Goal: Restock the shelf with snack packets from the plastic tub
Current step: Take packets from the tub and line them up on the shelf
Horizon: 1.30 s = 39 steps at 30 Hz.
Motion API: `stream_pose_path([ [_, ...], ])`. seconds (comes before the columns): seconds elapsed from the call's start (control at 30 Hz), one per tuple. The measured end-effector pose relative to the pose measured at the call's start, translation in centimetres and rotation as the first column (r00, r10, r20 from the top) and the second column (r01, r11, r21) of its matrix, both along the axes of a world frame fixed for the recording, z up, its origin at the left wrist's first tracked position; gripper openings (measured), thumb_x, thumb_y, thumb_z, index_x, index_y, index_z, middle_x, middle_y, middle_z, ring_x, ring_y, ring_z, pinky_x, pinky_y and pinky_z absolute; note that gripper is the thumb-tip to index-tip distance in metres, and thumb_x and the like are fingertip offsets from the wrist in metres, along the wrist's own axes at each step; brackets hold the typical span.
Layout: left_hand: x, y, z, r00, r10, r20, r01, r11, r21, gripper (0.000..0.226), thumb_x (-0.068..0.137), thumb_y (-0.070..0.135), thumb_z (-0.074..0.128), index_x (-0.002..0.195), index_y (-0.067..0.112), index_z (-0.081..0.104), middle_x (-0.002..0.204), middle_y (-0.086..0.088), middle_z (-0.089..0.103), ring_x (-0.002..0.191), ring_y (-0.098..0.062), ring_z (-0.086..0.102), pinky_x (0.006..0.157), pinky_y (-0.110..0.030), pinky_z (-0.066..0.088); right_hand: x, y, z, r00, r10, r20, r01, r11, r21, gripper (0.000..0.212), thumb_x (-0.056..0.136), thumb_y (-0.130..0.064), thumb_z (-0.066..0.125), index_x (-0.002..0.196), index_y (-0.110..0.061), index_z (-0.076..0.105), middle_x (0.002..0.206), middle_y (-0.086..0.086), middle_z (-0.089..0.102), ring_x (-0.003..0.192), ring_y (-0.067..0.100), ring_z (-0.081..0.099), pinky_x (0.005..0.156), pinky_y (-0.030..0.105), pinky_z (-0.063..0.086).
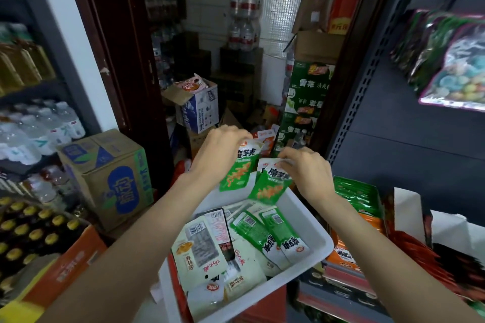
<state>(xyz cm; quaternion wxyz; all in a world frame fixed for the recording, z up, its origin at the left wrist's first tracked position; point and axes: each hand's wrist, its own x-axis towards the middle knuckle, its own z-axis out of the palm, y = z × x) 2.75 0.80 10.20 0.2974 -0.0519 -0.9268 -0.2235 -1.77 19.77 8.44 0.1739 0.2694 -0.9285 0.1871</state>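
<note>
Your left hand (220, 149) pinches the top of one green snack packet (236, 168), and your right hand (305, 170) pinches a second green packet (270, 183) just beside it, both held above the far edge of the white plastic tub (312, 220). More packets lie flat inside the tub at 6 o'clock from your hands. The dark shelf (409, 144) stands at 3 o'clock.

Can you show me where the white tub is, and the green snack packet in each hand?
white tub (311, 214): head view, on its bare right inner wall.
left-hand green packet (237, 169): head view, on its green front.
right-hand green packet (270, 185): head view, on its green lower half.
</note>
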Motion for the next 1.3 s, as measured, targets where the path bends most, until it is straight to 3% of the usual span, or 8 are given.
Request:
stream_pose_path([
  [0.13, 0.1, 1.1, -0.3, 0.981, -0.101, 0.165, 0.076, 0.986, 0.15, 0.014, 0.089, 0.009, 0.059, 0.099, 0.019, 0.062, 0.079, -0.004, 0.067, 0.076, -0.023, 0.063, 0.07, -0.036, 0.051, -0.4, -0.3, 0.3, 0.976, 0.215, 0.036, -0.205, 0.96, -0.191, 0.006, 0.086, -0.018, 0.067, 0.088, -0.016, 0.061, 0.112, 0.0, 0.061, 0.108, 0.019, 0.056, 0.076, 0.042, 0.05],
  [0.23, -0.1, 1.8, -1.3, 0.969, -0.16, 0.191, 0.087, 0.936, 0.341, 0.009, 0.09, 0.011, 0.06, 0.096, 0.017, 0.057, 0.071, -0.001, 0.068, 0.068, -0.025, 0.064, 0.066, -0.036, 0.049, -0.4, -0.2, 0.2, 0.978, 0.194, 0.082, -0.167, 0.951, -0.259, 0.018, 0.086, -0.021, 0.067, 0.083, -0.023, 0.049, 0.073, -0.001, 0.06, 0.073, 0.02, 0.059, 0.063, 0.04, 0.047],
  [0.4, -0.1, 4.6, -3.2, 0.928, -0.304, 0.218, -0.006, 0.57, 0.822, 0.013, 0.096, 0.029, 0.048, 0.106, 0.023, 0.055, 0.101, 0.002, 0.063, 0.106, -0.019, 0.06, 0.083, -0.022, 0.046, 0.0, 1.8, -0.8, 0.984, 0.137, 0.115, -0.077, 0.905, -0.419, 0.02, 0.085, -0.02, 0.068, 0.081, -0.015, 0.049, 0.063, 0.001, 0.059, 0.061, 0.018, 0.055, 0.057, 0.034, 0.042],
  [0.57, -1.2, 9.2, -5.3, 0.829, -0.302, 0.47, 0.061, 0.885, 0.461, 0.054, 0.083, 0.046, 0.065, 0.124, 0.022, 0.04, 0.108, 0.013, 0.055, 0.099, -0.007, 0.054, 0.079, -0.026, 0.044, -0.6, 6.5, -2.2, 0.948, 0.161, 0.273, 0.095, 0.679, -0.728, 0.019, 0.083, -0.013, 0.07, 0.076, -0.014, 0.053, 0.071, 0.012, 0.06, 0.064, 0.03, 0.057, 0.054, 0.04, 0.046],
  [0.77, -4.6, 18.8, -6.1, 0.842, -0.326, 0.429, 0.091, 0.871, 0.483, 0.037, 0.084, 0.042, 0.065, 0.109, 0.02, 0.049, 0.1, 0.006, 0.062, 0.093, -0.013, 0.059, 0.076, -0.027, 0.045, -0.8, 15.4, -3.9, 0.834, 0.156, 0.529, 0.461, 0.328, -0.824, 0.028, 0.092, -0.026, 0.057, 0.116, -0.015, 0.047, 0.087, 0.0, 0.058, 0.075, 0.014, 0.061, 0.065, 0.036, 0.055],
  [0.9, -7.0, 28.1, -6.9, 0.827, -0.395, 0.4, 0.096, 0.801, 0.591, 0.026, 0.088, 0.032, 0.063, 0.105, 0.018, 0.049, 0.098, 0.003, 0.061, 0.094, -0.017, 0.06, 0.074, -0.026, 0.042, -0.9, 24.2, -5.3, 0.701, 0.296, 0.649, 0.518, 0.414, -0.749, 0.023, 0.097, -0.019, 0.049, 0.117, -0.009, 0.054, 0.1, 0.006, 0.064, 0.085, 0.016, 0.065, 0.068, 0.031, 0.056],
  [1.1, -9.1, 44.2, -8.7, 0.716, -0.496, 0.492, 0.236, 0.835, 0.497, 0.046, 0.092, 0.021, 0.057, 0.129, 0.007, 0.034, 0.124, -0.008, 0.056, 0.111, -0.023, 0.054, 0.071, -0.023, 0.035, -2.7, 38.4, -6.7, 0.78, 0.026, 0.625, 0.53, 0.503, -0.683, 0.027, 0.095, -0.002, 0.046, 0.12, -0.005, 0.055, 0.097, 0.01, 0.067, 0.084, 0.017, 0.062, 0.084, 0.04, 0.05],
  [1.3, -12.3, 53.6, -9.0, 0.799, -0.459, 0.388, 0.228, 0.829, 0.511, 0.042, 0.084, 0.025, 0.068, 0.116, 0.008, 0.047, 0.114, -0.005, 0.063, 0.108, -0.023, 0.056, 0.078, -0.028, 0.041, -5.9, 48.8, -7.5, 0.859, -0.062, 0.509, 0.46, 0.532, -0.711, 0.007, 0.091, -0.007, 0.056, 0.094, -0.008, 0.063, 0.061, -0.013, 0.063, 0.059, -0.002, 0.056, 0.065, 0.031, 0.048],
])
